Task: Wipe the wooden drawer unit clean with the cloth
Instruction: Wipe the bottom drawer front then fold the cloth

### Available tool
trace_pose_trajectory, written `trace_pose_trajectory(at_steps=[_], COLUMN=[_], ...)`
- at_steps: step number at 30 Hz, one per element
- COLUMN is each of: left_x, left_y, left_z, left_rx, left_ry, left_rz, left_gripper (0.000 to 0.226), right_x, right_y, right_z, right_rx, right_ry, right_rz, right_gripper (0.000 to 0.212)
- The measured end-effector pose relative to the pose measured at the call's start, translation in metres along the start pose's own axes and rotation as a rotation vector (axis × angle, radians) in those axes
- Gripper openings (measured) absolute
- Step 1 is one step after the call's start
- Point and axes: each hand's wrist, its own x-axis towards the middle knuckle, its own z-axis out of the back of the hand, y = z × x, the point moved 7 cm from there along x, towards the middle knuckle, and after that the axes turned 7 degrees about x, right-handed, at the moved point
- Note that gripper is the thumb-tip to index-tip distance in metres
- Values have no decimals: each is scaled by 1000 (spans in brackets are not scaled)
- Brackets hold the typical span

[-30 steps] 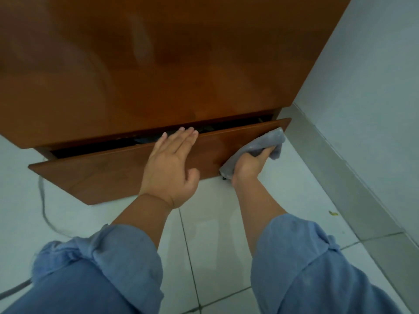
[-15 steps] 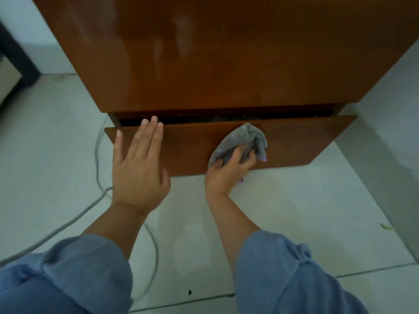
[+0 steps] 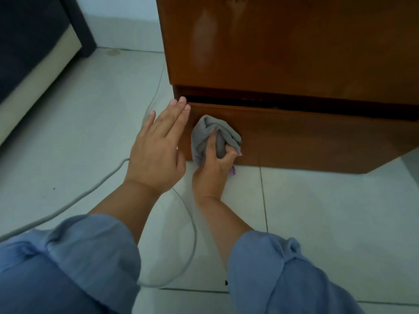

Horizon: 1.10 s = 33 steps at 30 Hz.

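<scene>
A glossy brown wooden drawer unit (image 3: 283, 46) fills the upper right. Its bottom drawer (image 3: 306, 137) stands slightly pulled out, leaving a dark gap above its front. My right hand (image 3: 213, 168) grips a bunched grey cloth (image 3: 210, 132) and presses it against the left end of the drawer front. My left hand (image 3: 158, 146) is flat with fingers together, its fingertips at the drawer's top left corner.
A grey cable (image 3: 95, 186) loops across the white tiled floor (image 3: 328, 223) under my arms. A dark sofa with a cream base (image 3: 29, 71) stands at the upper left. Blue sleeves cover both forearms at the bottom.
My right hand has dragged the cloth leftward along the drawer front, from its right end to its left end. My left hand has slid left to the drawer's corner. The view has shifted left.
</scene>
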Motion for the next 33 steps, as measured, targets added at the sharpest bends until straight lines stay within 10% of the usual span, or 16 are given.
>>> trace_pose_trajectory(at_steps=[7, 12, 25, 33], left_x=[-11, -27, 4, 22], left_y=[24, 13, -119, -155], left_z=[11, 6, 13, -12], left_rx=[-32, -17, -33, 82], left_ry=[-25, 113, 274, 401], left_rz=[154, 242, -47, -28], left_gripper=[61, 67, 76, 84], right_x=[-17, -30, 47, 61], right_y=[24, 26, 8, -20], right_z=[-52, -44, 200, 233], right_rx=[-125, -280, -523, -703], right_ry=[565, 674, 141, 284], right_rz=[195, 286, -63, -196], right_gripper=[78, 54, 76, 92])
